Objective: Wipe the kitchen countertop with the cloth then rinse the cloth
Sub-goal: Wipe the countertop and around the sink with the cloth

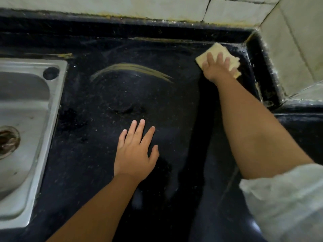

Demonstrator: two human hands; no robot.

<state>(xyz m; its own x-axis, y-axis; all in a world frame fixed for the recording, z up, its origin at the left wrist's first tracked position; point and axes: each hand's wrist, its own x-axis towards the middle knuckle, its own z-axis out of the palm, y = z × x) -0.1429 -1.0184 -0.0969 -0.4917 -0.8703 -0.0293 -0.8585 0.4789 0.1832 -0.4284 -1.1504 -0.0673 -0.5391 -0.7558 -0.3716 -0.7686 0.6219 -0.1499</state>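
Sleeve: white, lower right of the frame, nearest the camera; covers the right upper arm.
Left hand: lower centre of the frame; fingers straight and slightly spread, palm down on the counter; holds nothing; judged to serve as a brace.
Counter: dark speckled stone, fills the middle of the frame; pale arc-shaped smear above centre; fine specks across the surface.
Sink: steel, left edge of the frame, set into the counter; drain at far left; judged to be the rinse point.
Right hand: upper right of the frame; fingers extended and lying flat on top of the cloth, pressing it down onto the counter; thumb not clearly visible.
Cloth: pale yellow, folded into a flat pad, in the far right corner of the counter, just beside the raised dark kerb.
Cloth handling (judgement): light, soft, limp; no fixed shape without the fold; likely damp, hence good cling to the stone.
Cloth hold (judgement): flat palm and fingers over the pad centre for wiping; gathered in a fist around the folded bulk for lifting and rinsing; loose right-hand edge prone to unfolding.
Wall tiles: pale, top of the frame, grimy joint along the back edge.
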